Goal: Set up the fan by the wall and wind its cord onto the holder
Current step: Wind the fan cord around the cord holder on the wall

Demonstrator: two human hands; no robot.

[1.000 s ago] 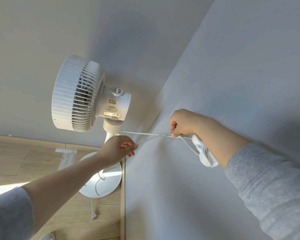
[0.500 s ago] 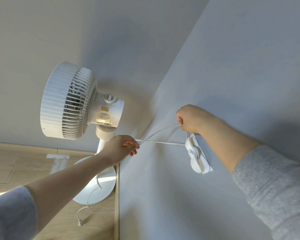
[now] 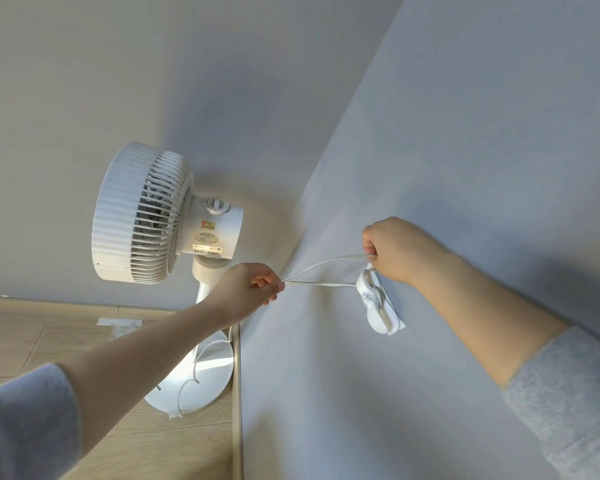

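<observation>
fan upright left of centre, in wall corner: placement looks done. left hand pinches cord; right hand fingers curled round cord loop above holder, centre right. few turns wound; slack trails over fan base, lower centre, left to wind.

fan label: unreadable | fan stem: partly behind left hand

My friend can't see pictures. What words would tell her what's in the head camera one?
Two hands stretch a thin white cord between them: the left hand pinches it near the fan, and the right hand grips it just above a white holder on the wall. The white fan stands on a wood floor in the corner.
</observation>
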